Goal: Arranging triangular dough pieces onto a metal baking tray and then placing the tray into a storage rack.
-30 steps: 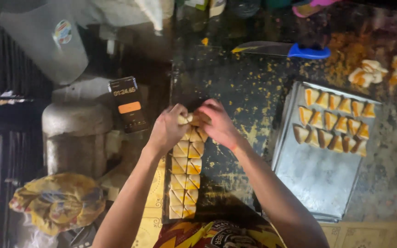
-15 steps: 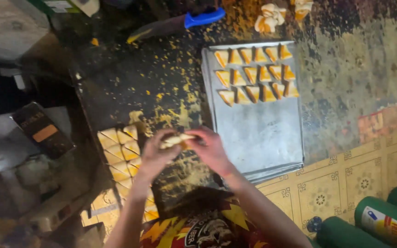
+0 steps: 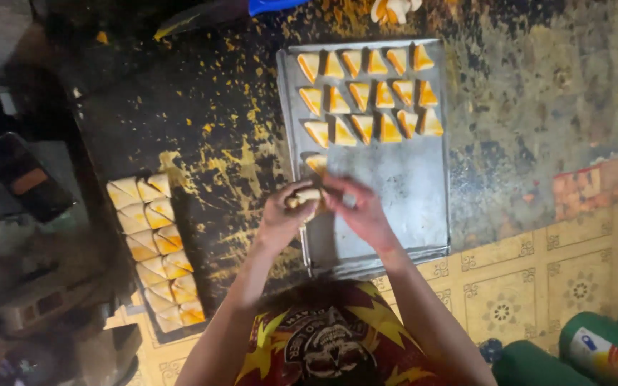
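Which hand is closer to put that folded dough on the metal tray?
Probably the right hand: it already hovers over the grey metal baking tray. The left hand, sharing the pale folded dough piece, sits at the tray's edge.

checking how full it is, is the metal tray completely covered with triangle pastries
No, the triangle pastries fill only the far part of the metal baking tray, and the near part is mostly bare metal.
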